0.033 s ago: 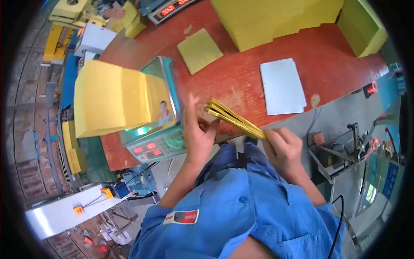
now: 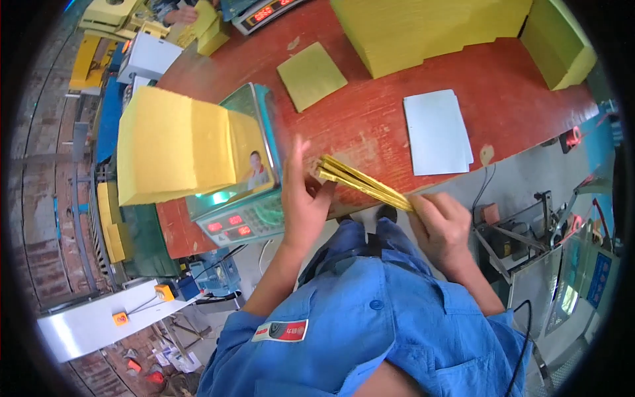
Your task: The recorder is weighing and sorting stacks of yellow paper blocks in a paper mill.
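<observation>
My right hand (image 2: 442,225) grips the near end of a thin stack of yellow-gold sheets (image 2: 365,185), held edge-up in front of my body. Its far end splits into a few layers. Beside that end is my left hand (image 2: 305,198), open, its fingers pointing away and its thumb spread close to the sheets; whether the thumb touches them I cannot tell. To the left stands a teal digital scale (image 2: 268,221) with red digits. A tall block of yellow sheets (image 2: 159,149) rests on it.
On the red table (image 2: 370,126) lie a flat yellow square pile (image 2: 311,76) and some white sheets (image 2: 438,132). Large yellow stacks (image 2: 436,33) line the far side. A second scale (image 2: 264,13) and another person's hand (image 2: 182,14) are at the far left. Metal equipment (image 2: 516,245) stands at right.
The whole view has shifted slightly. Both hands and the sheets keep nearly the same pose.
</observation>
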The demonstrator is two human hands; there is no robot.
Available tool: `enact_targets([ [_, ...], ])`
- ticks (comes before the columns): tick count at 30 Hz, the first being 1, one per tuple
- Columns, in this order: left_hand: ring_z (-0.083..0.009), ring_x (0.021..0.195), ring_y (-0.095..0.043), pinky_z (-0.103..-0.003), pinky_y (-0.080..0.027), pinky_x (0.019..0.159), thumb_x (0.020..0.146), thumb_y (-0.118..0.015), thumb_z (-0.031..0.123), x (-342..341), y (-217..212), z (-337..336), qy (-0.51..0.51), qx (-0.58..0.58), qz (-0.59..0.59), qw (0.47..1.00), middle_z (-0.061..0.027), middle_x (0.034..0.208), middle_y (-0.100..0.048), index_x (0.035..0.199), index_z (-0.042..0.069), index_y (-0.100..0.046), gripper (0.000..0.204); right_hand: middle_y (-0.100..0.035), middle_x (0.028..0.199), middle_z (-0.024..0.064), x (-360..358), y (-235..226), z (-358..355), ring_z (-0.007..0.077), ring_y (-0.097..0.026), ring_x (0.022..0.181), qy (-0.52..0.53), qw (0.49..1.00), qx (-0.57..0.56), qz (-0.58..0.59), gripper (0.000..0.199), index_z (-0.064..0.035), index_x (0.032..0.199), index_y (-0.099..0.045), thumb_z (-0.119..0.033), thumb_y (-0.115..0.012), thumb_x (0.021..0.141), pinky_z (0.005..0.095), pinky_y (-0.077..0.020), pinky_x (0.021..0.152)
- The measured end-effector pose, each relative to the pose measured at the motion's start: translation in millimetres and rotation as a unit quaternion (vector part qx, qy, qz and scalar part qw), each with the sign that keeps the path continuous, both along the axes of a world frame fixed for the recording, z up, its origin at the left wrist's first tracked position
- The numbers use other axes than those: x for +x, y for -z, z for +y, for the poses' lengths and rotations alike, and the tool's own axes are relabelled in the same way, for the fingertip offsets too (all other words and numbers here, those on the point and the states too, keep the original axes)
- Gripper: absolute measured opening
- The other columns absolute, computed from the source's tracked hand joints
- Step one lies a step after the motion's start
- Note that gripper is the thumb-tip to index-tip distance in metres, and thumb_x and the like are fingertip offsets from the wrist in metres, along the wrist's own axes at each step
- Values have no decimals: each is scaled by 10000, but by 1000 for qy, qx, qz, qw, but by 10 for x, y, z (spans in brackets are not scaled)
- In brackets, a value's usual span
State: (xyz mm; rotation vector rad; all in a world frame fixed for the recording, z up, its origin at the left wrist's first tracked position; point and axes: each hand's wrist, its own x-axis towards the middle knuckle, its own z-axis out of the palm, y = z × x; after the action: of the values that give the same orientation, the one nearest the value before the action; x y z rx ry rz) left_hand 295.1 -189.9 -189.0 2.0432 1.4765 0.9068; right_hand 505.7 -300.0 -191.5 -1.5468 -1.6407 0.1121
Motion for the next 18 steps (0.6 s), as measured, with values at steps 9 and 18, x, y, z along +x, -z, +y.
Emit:
enact_targets([
  [9, -136, 920, -622, -281, -494, 839, 897, -572, -24, -183, 563, 97, 59, -263, -236, 934, -31, 990, -669, 1080, 19, -650, 204, -619, 919, 101, -25, -23, 93, 271, -608, 832, -27, 997, -62, -31, 266, -35, 986, -641, -42, -706, 728, 372, -510, 695],
  [18, -115, 777, -600, -274, -496, 706, 903, -535, -9, -119, 569, 165, 58, -298, -227, 925, -30, 903, -641, 1009, 14, -624, 140, -640, 955, 152, -114, 118, 38, 291, -640, 828, 21, 972, -167, 166, 254, -5, 1078, -620, -30, -661, 829, 366, -518, 720],
])
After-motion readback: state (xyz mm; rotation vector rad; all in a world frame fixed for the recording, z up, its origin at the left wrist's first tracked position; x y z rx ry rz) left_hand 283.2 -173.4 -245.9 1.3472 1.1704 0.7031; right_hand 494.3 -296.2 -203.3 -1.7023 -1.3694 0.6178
